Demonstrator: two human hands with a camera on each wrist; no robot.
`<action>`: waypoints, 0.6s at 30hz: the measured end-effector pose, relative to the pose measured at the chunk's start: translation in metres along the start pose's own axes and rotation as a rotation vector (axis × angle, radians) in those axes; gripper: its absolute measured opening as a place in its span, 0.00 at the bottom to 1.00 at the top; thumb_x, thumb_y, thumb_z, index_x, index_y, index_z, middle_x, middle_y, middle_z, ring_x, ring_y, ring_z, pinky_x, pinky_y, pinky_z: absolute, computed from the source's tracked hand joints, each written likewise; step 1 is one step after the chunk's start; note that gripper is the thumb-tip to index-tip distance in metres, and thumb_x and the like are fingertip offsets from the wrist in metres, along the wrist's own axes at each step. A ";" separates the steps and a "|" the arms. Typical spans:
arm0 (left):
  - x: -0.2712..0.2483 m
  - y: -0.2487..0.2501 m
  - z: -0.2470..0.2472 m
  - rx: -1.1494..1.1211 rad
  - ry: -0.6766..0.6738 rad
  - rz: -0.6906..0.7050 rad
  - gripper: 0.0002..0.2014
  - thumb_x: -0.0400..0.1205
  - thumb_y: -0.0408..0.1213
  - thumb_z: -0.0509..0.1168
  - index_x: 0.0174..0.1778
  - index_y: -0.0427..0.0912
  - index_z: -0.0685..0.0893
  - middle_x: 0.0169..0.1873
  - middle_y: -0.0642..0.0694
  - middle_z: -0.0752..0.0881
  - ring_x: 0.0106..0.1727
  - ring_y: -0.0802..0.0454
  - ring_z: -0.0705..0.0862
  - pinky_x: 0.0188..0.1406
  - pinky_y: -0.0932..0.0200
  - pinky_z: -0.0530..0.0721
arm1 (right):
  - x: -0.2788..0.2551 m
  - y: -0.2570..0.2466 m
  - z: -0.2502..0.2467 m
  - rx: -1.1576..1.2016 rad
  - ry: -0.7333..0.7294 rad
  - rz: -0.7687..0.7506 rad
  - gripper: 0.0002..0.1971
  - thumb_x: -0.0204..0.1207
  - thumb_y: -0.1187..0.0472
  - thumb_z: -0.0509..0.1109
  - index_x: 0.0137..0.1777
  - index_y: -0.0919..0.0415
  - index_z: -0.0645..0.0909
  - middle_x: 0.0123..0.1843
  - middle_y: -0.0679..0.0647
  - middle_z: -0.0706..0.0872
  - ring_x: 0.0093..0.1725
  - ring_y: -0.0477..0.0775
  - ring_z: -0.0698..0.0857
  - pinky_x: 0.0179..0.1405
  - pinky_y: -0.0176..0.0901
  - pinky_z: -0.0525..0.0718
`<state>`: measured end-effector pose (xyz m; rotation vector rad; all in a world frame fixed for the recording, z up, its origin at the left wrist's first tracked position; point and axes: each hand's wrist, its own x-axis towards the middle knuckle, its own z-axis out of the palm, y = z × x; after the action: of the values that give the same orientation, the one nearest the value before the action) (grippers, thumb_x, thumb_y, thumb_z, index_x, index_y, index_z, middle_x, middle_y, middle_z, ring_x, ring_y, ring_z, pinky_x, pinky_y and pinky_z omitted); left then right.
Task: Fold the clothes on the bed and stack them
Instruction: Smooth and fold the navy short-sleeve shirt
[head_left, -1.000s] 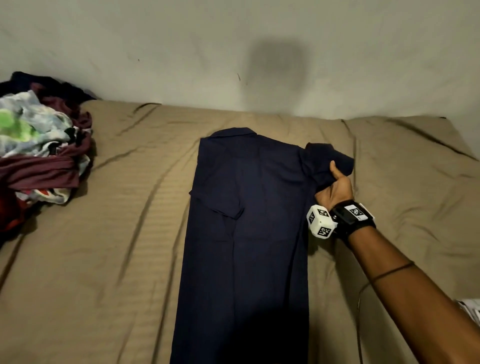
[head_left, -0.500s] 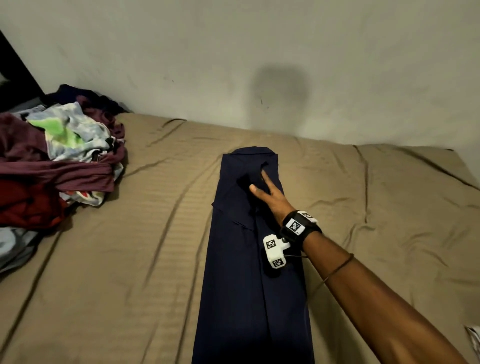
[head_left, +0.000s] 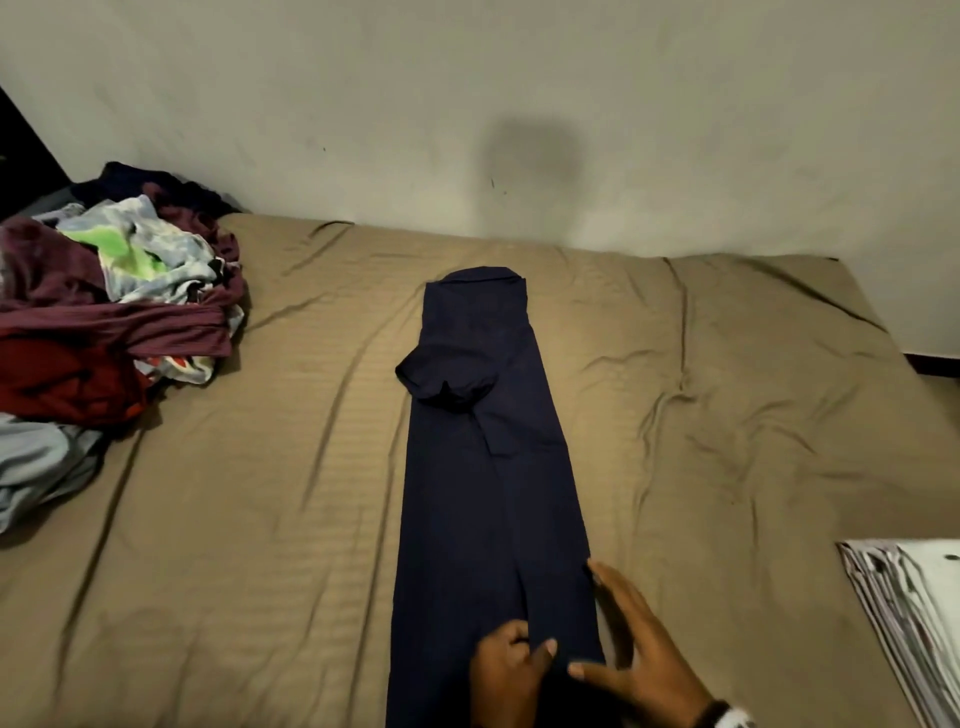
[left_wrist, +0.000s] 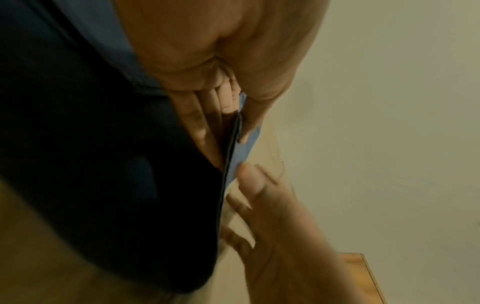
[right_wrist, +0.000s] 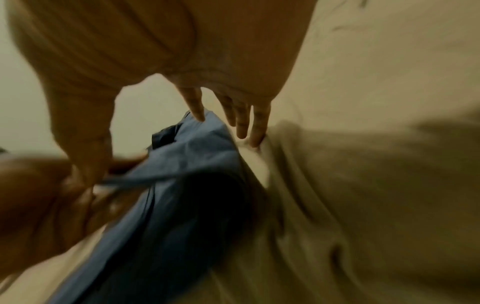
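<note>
Navy shirt (head_left: 488, 467) lies mid-bed (head_left: 260, 519), folded to a long strip. My left hand (head_left: 506, 670) pinches its near hem to lift for the crosswise fold; right hand (head_left: 641, 649) lies flat, fingers straight, pinning the right edge. Unfolded pile (head_left: 104, 322) waits far left.

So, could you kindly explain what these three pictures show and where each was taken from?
No machine here: a person folds clothes with bare hands, wearing cameras. The wide picture comes from a head camera; the two blurry ones from cameras on each wrist, looking along the fingers. On the bed lies a navy shirt, folded into a long strip. The left hand pinches its near end; the right hand rests open, fingers spread, at its right edge. An unfolded clothes pile waits far left, and folded striped fabric lies near right.
</note>
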<state>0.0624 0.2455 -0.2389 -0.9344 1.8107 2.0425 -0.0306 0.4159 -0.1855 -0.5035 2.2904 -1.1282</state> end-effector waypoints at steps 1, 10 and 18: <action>-0.004 0.013 0.002 -0.013 0.018 0.028 0.03 0.77 0.34 0.79 0.43 0.42 0.91 0.36 0.49 0.94 0.42 0.53 0.93 0.48 0.50 0.91 | -0.021 0.004 0.010 -0.007 -0.015 0.007 0.63 0.54 0.30 0.87 0.86 0.40 0.55 0.86 0.32 0.54 0.84 0.30 0.56 0.83 0.33 0.61; -0.032 0.051 -0.005 -0.014 0.121 0.170 0.02 0.82 0.29 0.74 0.48 0.35 0.89 0.38 0.43 0.94 0.44 0.44 0.94 0.43 0.50 0.92 | -0.054 0.005 0.076 -0.206 0.348 0.033 0.28 0.56 0.64 0.68 0.56 0.40 0.69 0.55 0.40 0.71 0.46 0.58 0.86 0.33 0.45 0.80; -0.046 0.040 -0.030 0.109 0.278 0.129 0.03 0.80 0.33 0.76 0.42 0.38 0.91 0.32 0.45 0.93 0.38 0.49 0.92 0.31 0.58 0.90 | -0.074 -0.014 0.069 -0.339 0.222 0.050 0.31 0.47 0.69 0.71 0.52 0.47 0.73 0.49 0.47 0.79 0.39 0.55 0.84 0.27 0.46 0.81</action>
<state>0.0833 0.2195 -0.1799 -1.1451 2.1534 1.9411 0.0711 0.4063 -0.1874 -0.4609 2.6921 -0.8072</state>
